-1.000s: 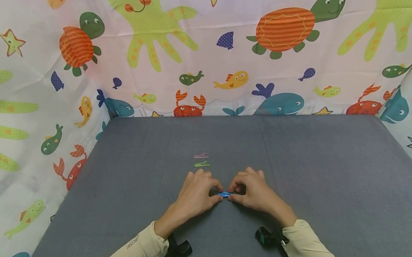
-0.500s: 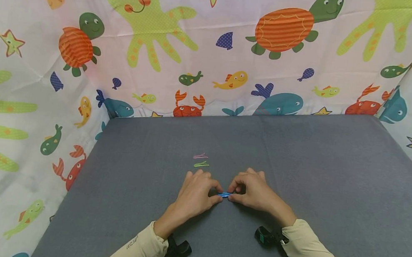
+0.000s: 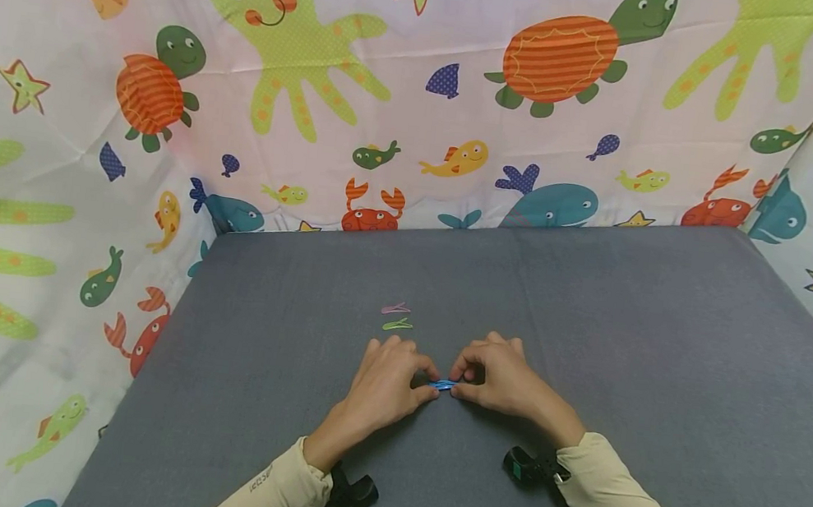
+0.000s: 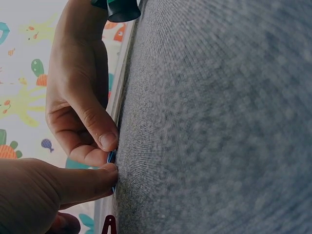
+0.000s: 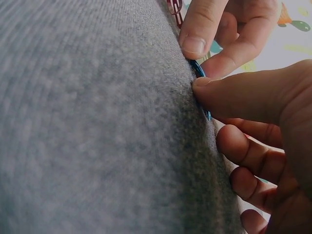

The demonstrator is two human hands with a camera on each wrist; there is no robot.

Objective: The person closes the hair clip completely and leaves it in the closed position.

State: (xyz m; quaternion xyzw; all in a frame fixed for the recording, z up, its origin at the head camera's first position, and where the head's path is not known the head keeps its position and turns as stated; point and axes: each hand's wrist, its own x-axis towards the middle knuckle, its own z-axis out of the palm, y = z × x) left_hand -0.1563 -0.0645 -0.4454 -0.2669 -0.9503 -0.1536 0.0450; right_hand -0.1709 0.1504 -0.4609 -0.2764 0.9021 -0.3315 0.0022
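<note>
1 blue clip (image 3: 443, 385), lower centre of frame
Pink clip (image 3: 396, 309) and green clip (image 3: 397, 324) lie mid-frame; below, left hand (image 3: 388, 375), thumb and finger pinching the blue clip's left end; right hand (image 3: 508, 380) likewise pinching its right.

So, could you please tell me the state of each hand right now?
Left hand: closed, pinching the blue clip.
Right hand: closed, pinching the same clip.

Pale printed curtain (image 3: 467, 33) round a grey bench (image 3: 666, 330)
Turtles (image 3: 561, 59), whales (image 3: 553, 205) and crabs (image 3: 371, 218) dot it, behind and along both sides.
</note>
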